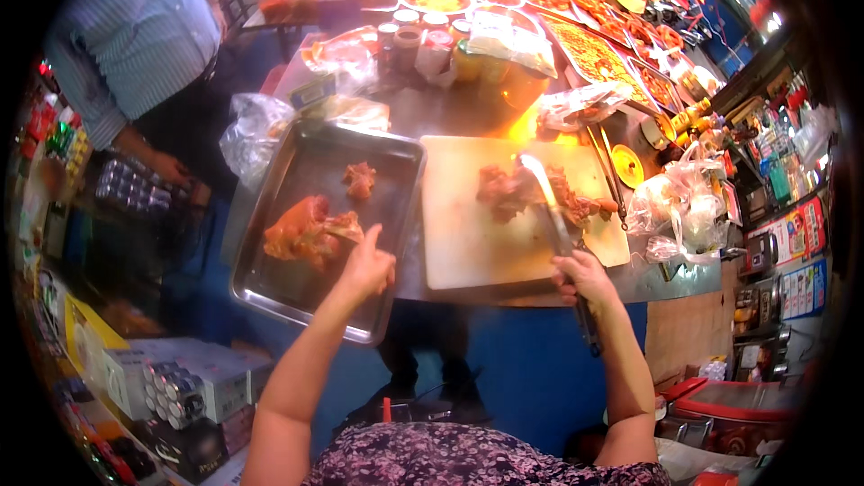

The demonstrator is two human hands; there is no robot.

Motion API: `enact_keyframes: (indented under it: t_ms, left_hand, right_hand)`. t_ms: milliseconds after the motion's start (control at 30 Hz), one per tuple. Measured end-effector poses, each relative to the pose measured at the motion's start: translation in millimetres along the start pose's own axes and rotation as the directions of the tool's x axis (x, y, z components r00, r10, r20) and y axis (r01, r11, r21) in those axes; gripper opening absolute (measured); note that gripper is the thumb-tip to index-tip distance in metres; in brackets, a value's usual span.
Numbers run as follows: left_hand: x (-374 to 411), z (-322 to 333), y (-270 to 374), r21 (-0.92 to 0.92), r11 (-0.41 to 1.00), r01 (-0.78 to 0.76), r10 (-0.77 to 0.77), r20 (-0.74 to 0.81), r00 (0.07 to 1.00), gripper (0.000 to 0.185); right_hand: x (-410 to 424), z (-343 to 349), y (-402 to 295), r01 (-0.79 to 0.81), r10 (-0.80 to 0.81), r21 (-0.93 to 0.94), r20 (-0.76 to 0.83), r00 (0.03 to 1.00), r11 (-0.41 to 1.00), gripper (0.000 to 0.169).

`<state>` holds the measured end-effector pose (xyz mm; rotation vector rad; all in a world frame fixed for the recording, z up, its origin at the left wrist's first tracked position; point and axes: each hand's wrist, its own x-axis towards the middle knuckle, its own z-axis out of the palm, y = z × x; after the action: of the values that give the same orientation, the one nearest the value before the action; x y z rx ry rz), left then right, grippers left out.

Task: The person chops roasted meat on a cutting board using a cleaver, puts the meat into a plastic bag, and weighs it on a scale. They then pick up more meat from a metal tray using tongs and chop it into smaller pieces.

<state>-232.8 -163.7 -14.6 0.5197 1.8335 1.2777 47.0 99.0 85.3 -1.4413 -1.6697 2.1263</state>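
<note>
Over the steel tray, my left hand has its index finger extended at the bone end of a large browned meat joint; whether the hand grips the bone is unclear. A smaller meat piece lies higher in the same tray. My right hand is closed around a long metal utensil, apparently tongs, with dark handle ends. Its bright far end reaches over torn or chopped cooked meat on the white cutting board. Glare and blur hide where the tool meets the meat.
Another pair of tongs lies by the board's right edge, near a yellow round dish and plastic bags. Jars and food trays stand behind. A person in a striped shirt stands at the left.
</note>
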Motion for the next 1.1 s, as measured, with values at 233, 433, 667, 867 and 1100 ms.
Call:
enact_keyframes:
  t_ms: [233,433,667,867,1100]
  left_hand:
    - [-54,25,-7,-0.101,0.993,0.063,-0.053,0.099,0.994,0.067]
    - [-66,39,-3,-0.129,0.991,0.03,-0.018,0.091,0.996,0.059]
    - [-71,39,-18,-0.141,0.988,0.058,-0.042,0.11,0.993,0.055]
    - [-59,68,-6,-0.095,0.994,0.05,-0.028,0.22,0.975,0.05]
    - [-54,124,-8,0.001,0.998,0.07,-0.064,0.441,0.895,0.05]
  right_hand:
    - [42,9,12,0.073,-0.109,-0.265,-0.123,0.986,0.961,0.023]
    - [40,-9,24,0.012,-0.091,-0.415,-0.17,0.981,0.91,0.026]
    - [-4,-24,50,-0.045,0.037,-0.209,-0.045,0.998,0.977,0.018]
    - [-2,-30,67,-0.059,0.038,-0.347,-0.068,0.997,0.936,0.027]
    - [-119,-64,88,0.107,-0.326,-0.7,-0.187,0.927,0.706,0.044]
